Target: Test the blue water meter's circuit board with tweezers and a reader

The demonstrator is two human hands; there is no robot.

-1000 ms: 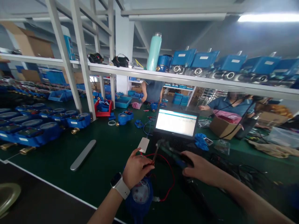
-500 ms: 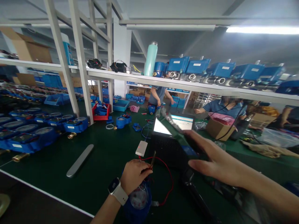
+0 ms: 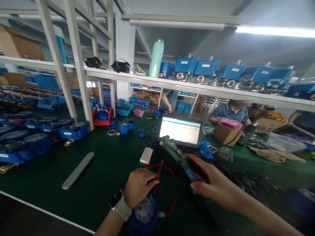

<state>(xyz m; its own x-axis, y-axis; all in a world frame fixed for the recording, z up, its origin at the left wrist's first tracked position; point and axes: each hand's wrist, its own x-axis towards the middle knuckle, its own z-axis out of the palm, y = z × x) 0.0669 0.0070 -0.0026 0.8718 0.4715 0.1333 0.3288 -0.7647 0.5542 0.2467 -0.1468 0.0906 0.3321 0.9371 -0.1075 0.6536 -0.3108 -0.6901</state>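
My left hand (image 3: 140,184), with a watch on its wrist, is closed in a pinch on a thin, pointed brownish metal piece (image 3: 160,168). Below it lies a round blue meter (image 3: 145,213) with a clear face, partly covered by the hand. A red cable (image 3: 177,186) runs from the meter's side up to a white box (image 3: 146,155). My right hand (image 3: 209,178) grips a long green-and-blue tool (image 3: 178,154) between thumb and fingers, tilted in front of the laptop (image 3: 180,131); its exact kind is unclear. A dark elongated thing under that hand is hard to make out.
Several blue meters (image 3: 73,131) stand at the left by a flat grey bar (image 3: 78,170). A red bin (image 3: 102,119) sits beside the shelf post. Overhead, a shelf (image 3: 137,78) carries a mint bottle (image 3: 157,59). At right are a cardboard box (image 3: 226,135) and cables; other people work behind.
My right hand has moved slightly left and down with the tool, showing more of the laptop screen. My left hand keeps its pinch. The view has shifted slightly.
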